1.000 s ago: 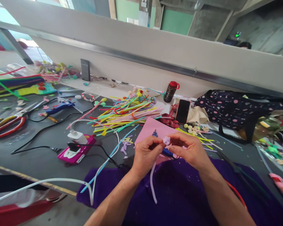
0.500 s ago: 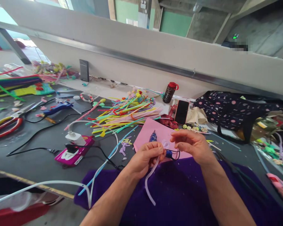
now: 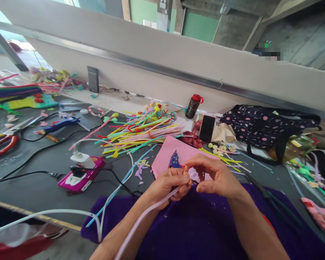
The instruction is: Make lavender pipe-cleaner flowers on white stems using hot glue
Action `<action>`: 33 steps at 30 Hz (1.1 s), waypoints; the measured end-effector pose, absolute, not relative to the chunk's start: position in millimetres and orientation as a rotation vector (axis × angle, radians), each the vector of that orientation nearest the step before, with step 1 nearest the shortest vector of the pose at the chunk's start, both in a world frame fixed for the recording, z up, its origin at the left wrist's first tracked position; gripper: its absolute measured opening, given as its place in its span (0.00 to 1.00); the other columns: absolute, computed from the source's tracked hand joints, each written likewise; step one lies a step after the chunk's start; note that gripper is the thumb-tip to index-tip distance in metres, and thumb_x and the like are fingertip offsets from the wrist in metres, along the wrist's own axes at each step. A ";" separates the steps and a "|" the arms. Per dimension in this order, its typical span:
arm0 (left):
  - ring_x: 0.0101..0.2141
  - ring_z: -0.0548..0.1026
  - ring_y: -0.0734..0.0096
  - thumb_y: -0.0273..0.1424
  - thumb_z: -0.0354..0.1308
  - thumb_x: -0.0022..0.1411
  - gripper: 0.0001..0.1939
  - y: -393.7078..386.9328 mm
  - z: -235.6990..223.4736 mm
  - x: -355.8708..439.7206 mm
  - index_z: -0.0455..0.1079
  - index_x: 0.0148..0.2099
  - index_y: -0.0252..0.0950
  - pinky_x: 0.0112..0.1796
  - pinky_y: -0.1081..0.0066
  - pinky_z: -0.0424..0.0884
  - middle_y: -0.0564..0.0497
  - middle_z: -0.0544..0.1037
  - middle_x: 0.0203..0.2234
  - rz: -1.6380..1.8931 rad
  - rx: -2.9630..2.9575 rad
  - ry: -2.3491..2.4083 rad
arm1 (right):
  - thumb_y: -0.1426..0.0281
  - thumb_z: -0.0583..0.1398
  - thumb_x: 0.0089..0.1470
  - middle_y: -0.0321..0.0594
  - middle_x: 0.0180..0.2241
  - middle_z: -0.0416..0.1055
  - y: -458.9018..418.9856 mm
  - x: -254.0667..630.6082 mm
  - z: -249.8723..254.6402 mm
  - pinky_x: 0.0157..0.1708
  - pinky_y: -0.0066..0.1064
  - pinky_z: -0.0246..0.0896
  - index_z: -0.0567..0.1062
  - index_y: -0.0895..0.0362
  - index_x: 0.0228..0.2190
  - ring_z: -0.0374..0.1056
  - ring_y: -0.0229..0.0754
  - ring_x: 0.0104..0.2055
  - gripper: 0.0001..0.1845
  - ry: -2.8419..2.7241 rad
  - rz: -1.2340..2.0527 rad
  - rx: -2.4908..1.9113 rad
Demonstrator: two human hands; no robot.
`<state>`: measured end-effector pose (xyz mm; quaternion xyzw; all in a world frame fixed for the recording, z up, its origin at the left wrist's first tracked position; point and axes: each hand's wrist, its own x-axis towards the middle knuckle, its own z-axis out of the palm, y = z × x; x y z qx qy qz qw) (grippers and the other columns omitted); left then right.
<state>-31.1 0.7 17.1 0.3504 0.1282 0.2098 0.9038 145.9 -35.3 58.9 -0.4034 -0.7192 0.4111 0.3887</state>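
Observation:
My left hand is pinched on a lilac pipe cleaner, whose long tail runs over my left forearm toward the bottom edge. At my left fingertips its end forms a small coiled lilac flower shape. My right hand curves around that coil from the right, thumb and fingers apart. Its index fingertip is close to my left fingertips; whether it touches the coil I cannot tell. Just behind my hands, a blue tool with a pointed tip lies on a pink sheet, partly hidden.
A bundle of coloured pipe cleaners lies ahead. To the left are a magenta power strip with cables and red-handled scissors. A phone, a red-capped bottle and a patterned bag stand behind. Purple cloth covers the near edge.
My right hand has moved left and down, closer around the coil. The pipe cleaner's tail, which hung below my left hand, now stretches toward the lower left. The view has shifted slightly.

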 end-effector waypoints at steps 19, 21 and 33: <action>0.11 0.51 0.86 0.31 0.60 0.49 0.08 1.8 11.5 -28.6 0.68 0.28 0.30 0.13 0.80 0.40 0.57 0.61 0.12 0.347 0.643 0.290 | 0.62 0.64 0.47 0.41 0.34 0.70 -28.6 147.0 58.8 0.33 0.32 0.63 0.76 0.53 0.38 0.66 0.43 0.36 0.15 -1.870 0.984 -0.960; 0.11 0.50 0.86 0.31 0.60 0.49 0.08 2.0 11.3 -28.7 0.68 0.28 0.30 0.13 0.80 0.39 0.58 0.61 0.12 0.350 0.638 0.297 | 0.61 0.64 0.46 0.41 0.34 0.71 -28.4 146.7 57.9 0.34 0.33 0.63 0.76 0.53 0.37 0.67 0.43 0.36 0.15 -1.867 0.984 -0.975; 0.12 0.50 0.87 0.30 0.59 0.51 0.07 2.3 9.7 -29.2 0.67 0.28 0.30 0.14 0.79 0.39 0.58 0.60 0.12 0.386 0.632 0.290 | 0.63 0.64 0.47 0.41 0.33 0.71 -27.1 146.2 53.7 0.34 0.34 0.64 0.77 0.53 0.36 0.67 0.43 0.34 0.12 -1.840 0.954 -0.967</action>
